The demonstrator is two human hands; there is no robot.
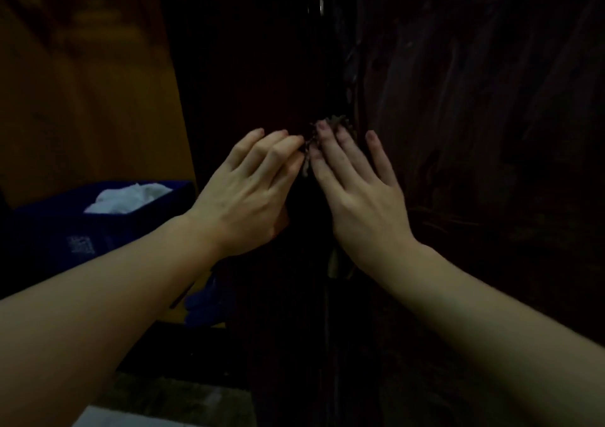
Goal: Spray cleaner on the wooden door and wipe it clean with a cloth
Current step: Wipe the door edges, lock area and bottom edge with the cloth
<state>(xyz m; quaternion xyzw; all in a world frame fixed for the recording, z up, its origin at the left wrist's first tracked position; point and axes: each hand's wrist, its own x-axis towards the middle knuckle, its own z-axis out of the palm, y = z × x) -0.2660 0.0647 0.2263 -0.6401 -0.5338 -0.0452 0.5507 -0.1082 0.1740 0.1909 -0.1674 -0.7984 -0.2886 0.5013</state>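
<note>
Head view, very dim: both bare hands are raised against the dark wooden door (pixel 474 132). The right hand (pixel 360 197) lies with straight, spread fingers pressing a small dark cloth (pixel 330 125) flat on the door, its frayed edge showing past the fingertips. The left hand (pixel 244 194) sits just beside it, fingers bent toward the cloth's left edge; whether its grip actually pinches the cloth cannot be told. Lower left, a blue box (pixel 59 230) holds something white and crumpled (pixel 127 197).

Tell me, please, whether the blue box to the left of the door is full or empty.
Not empty: the blue box is open at the top, and crumpled white material shows inside. How full it is cannot be told.
</note>
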